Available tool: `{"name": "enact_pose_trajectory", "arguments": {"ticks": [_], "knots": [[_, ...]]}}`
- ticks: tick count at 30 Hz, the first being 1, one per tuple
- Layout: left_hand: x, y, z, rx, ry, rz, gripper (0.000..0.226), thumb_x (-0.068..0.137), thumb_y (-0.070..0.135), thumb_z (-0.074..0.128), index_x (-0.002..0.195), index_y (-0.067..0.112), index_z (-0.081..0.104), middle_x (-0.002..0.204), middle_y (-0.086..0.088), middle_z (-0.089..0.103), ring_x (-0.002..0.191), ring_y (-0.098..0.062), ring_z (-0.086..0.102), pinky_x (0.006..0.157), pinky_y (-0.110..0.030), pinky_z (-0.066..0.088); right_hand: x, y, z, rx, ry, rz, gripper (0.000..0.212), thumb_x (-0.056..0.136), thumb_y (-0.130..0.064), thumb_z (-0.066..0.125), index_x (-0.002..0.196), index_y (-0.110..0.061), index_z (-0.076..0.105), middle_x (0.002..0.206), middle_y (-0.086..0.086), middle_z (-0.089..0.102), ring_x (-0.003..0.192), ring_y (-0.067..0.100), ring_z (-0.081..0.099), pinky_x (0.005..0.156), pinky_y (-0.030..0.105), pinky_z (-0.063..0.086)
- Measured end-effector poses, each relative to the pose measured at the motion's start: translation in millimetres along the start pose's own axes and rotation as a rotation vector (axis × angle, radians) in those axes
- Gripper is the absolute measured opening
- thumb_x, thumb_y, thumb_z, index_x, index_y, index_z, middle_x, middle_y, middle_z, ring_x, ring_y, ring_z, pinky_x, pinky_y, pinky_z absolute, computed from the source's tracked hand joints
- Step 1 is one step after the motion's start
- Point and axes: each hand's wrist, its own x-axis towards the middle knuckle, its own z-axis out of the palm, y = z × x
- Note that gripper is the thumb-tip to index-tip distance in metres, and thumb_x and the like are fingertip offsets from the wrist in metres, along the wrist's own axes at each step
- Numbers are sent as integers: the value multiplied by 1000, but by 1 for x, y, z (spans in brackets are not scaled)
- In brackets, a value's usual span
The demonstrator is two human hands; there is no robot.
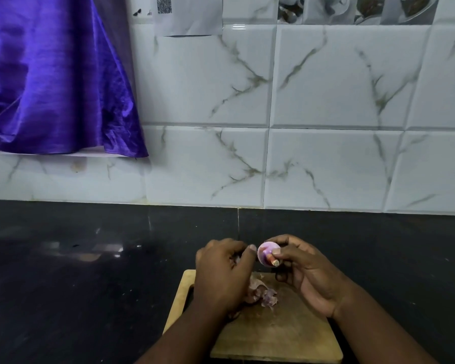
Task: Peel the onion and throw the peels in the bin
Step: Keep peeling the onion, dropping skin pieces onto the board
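Observation:
A small pale-purple onion [265,253] with a short stub at its end is held above the far edge of a wooden cutting board [276,334]. My right hand [307,274] grips it with thumb and fingers. My left hand [221,274] is curled just left of the onion, its thumb tip close to the onion; what its fingers hold is hidden. A loose heap of papery onion peels [263,294] lies on the board below the hands. No bin is in view.
The board sits on a dark counter [76,285] against a white marble-tiled wall [326,127]. A purple cloth [53,80] hangs at the upper left. A paper sheet [189,19] is stuck on the wall.

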Motion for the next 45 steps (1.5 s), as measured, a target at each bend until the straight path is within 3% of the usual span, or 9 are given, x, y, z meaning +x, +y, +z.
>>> {"name": "enact_pose_trajectory", "arguments": {"ticks": [3,6,11,16,24,31,35,38,45], "knots": [[-1,4,1,49,30,56,24,94,59,60,76,43,62,80,24,62,99,7,51,96,-35,34,1,0,1,-18,1,21,36,83,-17,75,115,-1,70,105,21,73,95,32,67,74,39,55],[-2,3,3,0,44,104,9,95,42,72,89,38,66,89,23,65,100,5,54,95,-38,45,1,1,1,-16,5,31,36,82,-16,78,113,-1,70,105,22,73,96,36,68,78,43,57],[-1,1,5,-58,12,150,19,100,22,67,89,35,59,90,16,61,94,-6,59,79,-28,50,1,0,2,-2,3,18,33,80,-14,81,109,-1,72,105,23,73,94,32,69,81,41,58],[-1,0,6,-84,-17,25,23,108,27,49,87,35,47,91,11,55,90,-11,54,71,-27,45,0,0,1,-12,-61,-6,34,76,-10,73,109,0,75,102,21,73,86,26,69,71,33,59],[4,-6,5,53,60,-86,28,103,19,57,79,28,45,82,6,52,77,-12,49,61,-25,36,2,1,-2,35,-103,-48,45,64,-14,79,107,-5,71,104,22,72,80,24,67,63,31,55],[-1,-2,1,169,-32,30,34,83,5,69,87,35,54,89,16,59,87,-4,55,68,-15,39,2,0,-5,36,-26,-47,32,80,-12,71,110,-3,71,110,25,70,90,32,69,75,46,60],[-2,-1,2,21,-3,75,6,85,26,64,84,31,68,82,15,67,83,-5,63,69,-29,53,1,2,0,-113,55,-64,26,92,1,65,111,-12,79,115,22,74,103,36,73,94,51,60],[-3,3,1,-76,-19,97,20,92,43,64,107,35,75,98,20,72,95,-2,68,79,-29,59,1,0,3,-142,72,-95,27,91,-1,69,113,-14,77,113,18,76,103,35,75,92,48,60],[-1,2,0,-96,23,67,19,96,36,72,113,31,79,99,20,76,94,2,71,81,-26,62,0,0,-1,-214,18,-142,42,78,-12,86,117,-21,76,118,12,76,111,32,73,98,56,57]]}}
